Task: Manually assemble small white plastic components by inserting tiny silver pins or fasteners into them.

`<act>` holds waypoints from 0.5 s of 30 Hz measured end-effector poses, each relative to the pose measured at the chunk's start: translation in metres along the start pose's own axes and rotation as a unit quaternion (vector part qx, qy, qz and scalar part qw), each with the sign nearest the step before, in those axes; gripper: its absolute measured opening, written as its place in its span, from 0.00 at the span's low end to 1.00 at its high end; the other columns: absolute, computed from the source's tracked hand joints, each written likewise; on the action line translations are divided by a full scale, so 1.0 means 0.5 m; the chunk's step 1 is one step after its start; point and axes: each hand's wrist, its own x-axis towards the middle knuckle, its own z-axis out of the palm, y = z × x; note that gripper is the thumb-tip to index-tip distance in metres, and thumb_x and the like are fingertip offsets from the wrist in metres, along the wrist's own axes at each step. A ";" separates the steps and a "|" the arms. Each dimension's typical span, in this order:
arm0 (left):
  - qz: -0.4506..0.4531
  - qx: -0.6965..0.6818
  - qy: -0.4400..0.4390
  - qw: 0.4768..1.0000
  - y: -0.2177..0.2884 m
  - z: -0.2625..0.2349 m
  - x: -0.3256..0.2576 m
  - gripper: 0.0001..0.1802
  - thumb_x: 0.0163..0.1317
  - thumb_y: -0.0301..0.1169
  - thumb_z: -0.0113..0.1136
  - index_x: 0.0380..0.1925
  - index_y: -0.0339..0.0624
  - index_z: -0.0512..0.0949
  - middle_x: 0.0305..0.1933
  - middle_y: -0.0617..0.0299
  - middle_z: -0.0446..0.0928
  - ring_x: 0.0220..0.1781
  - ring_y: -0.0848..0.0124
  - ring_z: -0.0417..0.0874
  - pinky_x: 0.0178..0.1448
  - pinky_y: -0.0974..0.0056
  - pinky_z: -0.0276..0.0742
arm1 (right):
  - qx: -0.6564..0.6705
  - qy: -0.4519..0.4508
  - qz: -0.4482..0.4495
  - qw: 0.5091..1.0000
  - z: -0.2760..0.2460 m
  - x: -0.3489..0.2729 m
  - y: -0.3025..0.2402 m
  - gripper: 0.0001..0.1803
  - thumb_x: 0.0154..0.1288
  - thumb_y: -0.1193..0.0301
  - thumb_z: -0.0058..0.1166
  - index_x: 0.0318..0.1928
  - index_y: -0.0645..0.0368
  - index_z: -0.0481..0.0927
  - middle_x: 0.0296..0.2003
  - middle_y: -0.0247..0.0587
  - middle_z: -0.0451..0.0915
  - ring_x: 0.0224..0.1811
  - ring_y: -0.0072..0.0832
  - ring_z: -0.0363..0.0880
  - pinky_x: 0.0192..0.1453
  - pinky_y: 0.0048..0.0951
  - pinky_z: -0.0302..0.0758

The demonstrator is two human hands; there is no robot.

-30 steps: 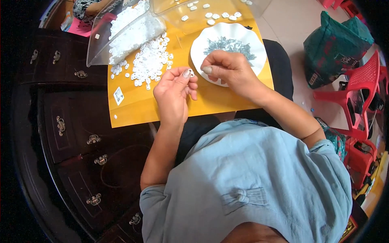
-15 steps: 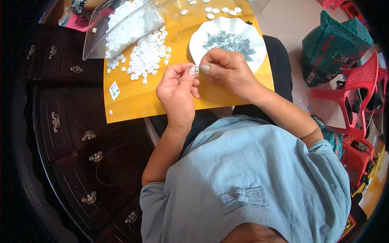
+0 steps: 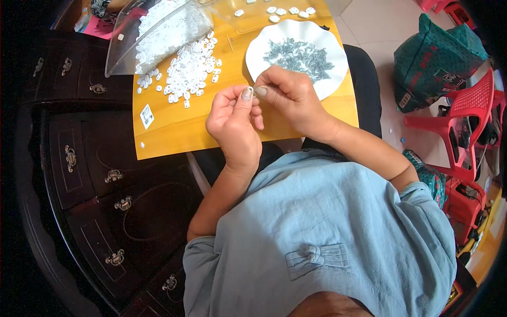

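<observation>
Over the front part of the yellow board, my left hand (image 3: 236, 119) pinches a small white plastic piece (image 3: 252, 90) between thumb and forefinger. The thumb and forefinger of my right hand (image 3: 297, 100) are closed right against that piece; whatever they grip is too small to make out. Just beyond my right hand stands a white plate with a wavy rim (image 3: 338, 50), bearing a heap of thin grey metal bits (image 3: 298, 59). Left of the plate, loose white pieces with small holes (image 3: 189, 71) lie in a pile.
A clear plastic tub (image 3: 117, 55) lies tipped at the far left, white pieces spilling out. More white pieces (image 3: 282, 11) sit along the back. Dark drawers (image 3: 79, 158) flank the board. A red chair (image 3: 459, 121) and a green bag (image 3: 433, 63) stand to the right.
My right hand has shifted slightly left, its fingertips closer to the white piece. The left hand has turned a little and stays pinched on it.
</observation>
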 end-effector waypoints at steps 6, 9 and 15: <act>-0.022 0.004 -0.015 1.000 0.010 -0.009 -0.003 0.07 0.67 0.23 0.58 0.42 0.30 0.75 0.30 0.56 0.79 0.25 0.75 0.77 0.23 0.72 0.71 | 0.074 -0.023 0.072 0.994 -0.008 -0.005 0.000 0.05 0.69 0.74 0.55 0.38 0.63 0.77 0.28 0.32 0.77 0.31 0.17 0.72 0.36 0.21 0.71; -0.002 0.035 -0.032 0.999 0.014 -0.016 -0.004 0.07 0.66 0.23 0.59 0.41 0.30 0.76 0.31 0.57 0.79 0.26 0.76 0.77 0.24 0.73 0.71 | 0.060 -0.032 0.069 0.995 -0.010 -0.007 -0.006 0.05 0.69 0.74 0.55 0.38 0.63 0.77 0.27 0.32 0.77 0.30 0.17 0.72 0.35 0.21 0.70; -0.014 0.078 -0.056 0.995 0.023 -0.028 -0.005 0.04 0.66 0.21 0.59 0.38 0.32 0.77 0.30 0.61 0.78 0.26 0.79 0.76 0.24 0.75 0.71 | -0.019 -0.031 -0.004 0.999 -0.011 -0.006 -0.009 0.03 0.65 0.78 0.56 0.38 0.63 0.76 0.28 0.38 0.77 0.28 0.26 0.75 0.33 0.25 0.71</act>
